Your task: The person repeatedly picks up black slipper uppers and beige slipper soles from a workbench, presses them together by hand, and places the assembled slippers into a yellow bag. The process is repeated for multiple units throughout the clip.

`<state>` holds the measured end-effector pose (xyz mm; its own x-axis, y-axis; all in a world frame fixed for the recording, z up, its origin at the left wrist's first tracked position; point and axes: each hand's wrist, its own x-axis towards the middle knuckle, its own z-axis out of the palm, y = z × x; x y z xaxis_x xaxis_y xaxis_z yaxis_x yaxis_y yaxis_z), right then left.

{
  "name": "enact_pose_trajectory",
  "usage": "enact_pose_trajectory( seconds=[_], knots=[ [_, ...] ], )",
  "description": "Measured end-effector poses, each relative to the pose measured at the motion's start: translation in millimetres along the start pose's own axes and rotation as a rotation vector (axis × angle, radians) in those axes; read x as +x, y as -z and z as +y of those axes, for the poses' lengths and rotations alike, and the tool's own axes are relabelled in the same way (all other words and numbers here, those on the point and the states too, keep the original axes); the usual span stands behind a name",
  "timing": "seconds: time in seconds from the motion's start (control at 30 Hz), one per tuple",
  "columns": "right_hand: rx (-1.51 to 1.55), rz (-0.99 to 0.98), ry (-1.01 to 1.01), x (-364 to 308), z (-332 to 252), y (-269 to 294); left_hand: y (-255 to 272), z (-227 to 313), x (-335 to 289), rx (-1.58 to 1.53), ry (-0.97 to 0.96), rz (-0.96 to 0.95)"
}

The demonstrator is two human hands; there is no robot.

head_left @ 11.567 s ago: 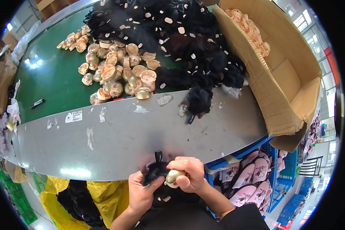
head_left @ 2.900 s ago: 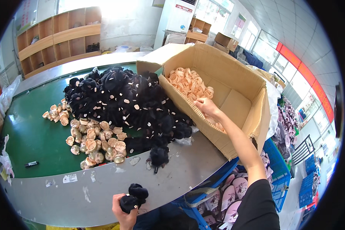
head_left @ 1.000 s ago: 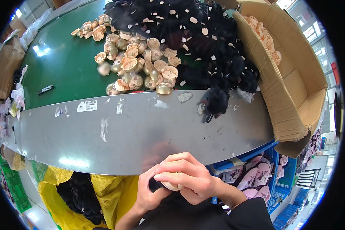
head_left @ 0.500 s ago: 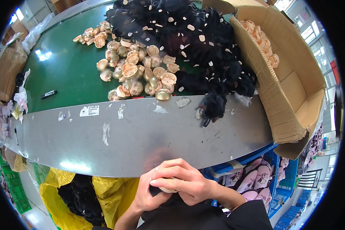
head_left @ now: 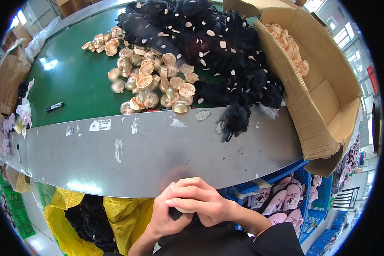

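Close to my body, below the near table edge, both hands are wrapped round a small doll head part. My left hand (head_left: 163,219) cups it from the left side. Over its top, the fingers of my right hand (head_left: 209,204) are folded and overlap the left fingers. Only a beige sliver of the doll head part (head_left: 184,210) shows between the fingers, with something black beside it; the rest is hidden. Beyond my hands, a pile of peach and gold doll head pieces (head_left: 151,81) lies on the green mat (head_left: 68,85), beside a large heap of black doll hair (head_left: 226,55).
A cardboard box (head_left: 324,98) with peach plastic pieces stands at the right. Blue crates (head_left: 313,213) hold pink slipper-like pieces (head_left: 275,200) below it. A yellow bag (head_left: 130,217) with black hair sits lower left. A black marker (head_left: 54,106) lies on the mat.
My hands stay almost in place round the doll head part. Slightly less of its beige surface shows between my fingers. The view has shifted a little.
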<state>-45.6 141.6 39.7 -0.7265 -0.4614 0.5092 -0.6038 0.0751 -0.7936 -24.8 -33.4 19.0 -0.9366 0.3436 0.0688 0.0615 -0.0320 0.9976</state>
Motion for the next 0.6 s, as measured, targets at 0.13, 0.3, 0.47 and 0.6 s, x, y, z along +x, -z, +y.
enact_pose_trajectory(
  seconds=[0.13, 0.3, 0.47, 0.6],
  knots=[
    [-0.015, 0.042, -0.025, -3.2, 2.2, -2.7, -1.6, 4.8, 2.5, -0.027, 0.029, 0.048],
    [-0.067, 0.122, -0.076, -2.9, 2.3, -1.6, 9.5, 3.3, 7.4, -0.089, -0.051, 0.02],
    [0.036, 0.258, -0.192, -6.1, 6.6, -1.7, 3.2, 5.3, 4.8, -0.167, 0.026, 0.217],
    [0.058, 0.077, -0.355, -3.9, 9.2, 9.8, 2.6, 3.9, 4.0, -0.028, -0.155, 0.199]
  ],
)
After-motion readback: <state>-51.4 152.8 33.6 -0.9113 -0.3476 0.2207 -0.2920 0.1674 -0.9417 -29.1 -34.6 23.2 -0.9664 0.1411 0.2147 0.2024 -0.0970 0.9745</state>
